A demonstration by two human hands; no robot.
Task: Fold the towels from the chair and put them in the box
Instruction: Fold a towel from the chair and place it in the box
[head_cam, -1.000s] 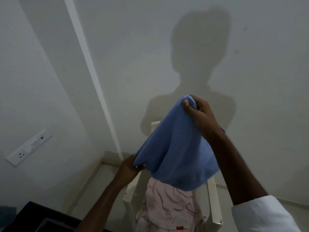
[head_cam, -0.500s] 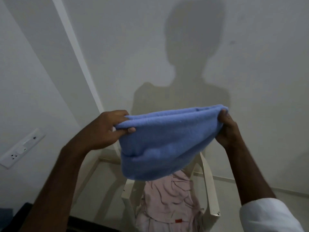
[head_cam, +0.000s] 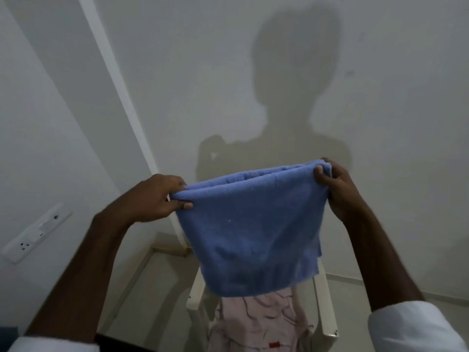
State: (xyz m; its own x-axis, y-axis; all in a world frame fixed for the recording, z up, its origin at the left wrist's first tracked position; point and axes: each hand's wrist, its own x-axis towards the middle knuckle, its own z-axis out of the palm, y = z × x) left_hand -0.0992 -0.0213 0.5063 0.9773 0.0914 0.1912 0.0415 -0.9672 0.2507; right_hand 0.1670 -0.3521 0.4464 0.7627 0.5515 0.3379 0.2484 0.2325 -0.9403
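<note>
The left hand (head_cam: pixel 157 198) pinches the left top corner of the blue towel (head_cam: pixel 251 229), thumb in front. The towel hangs doubled between both hands, above the white chair (head_cam: pixel 326 308) and the pink cloth (head_cam: pixel 256 323) on it. The right hand (head_cam: pixel 338 189) pinches the right top corner.

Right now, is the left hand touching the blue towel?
Touching. The head view shows the left hand pinching the top left corner of the blue towel, thumb on the front and fingers curled over the edge.
</note>
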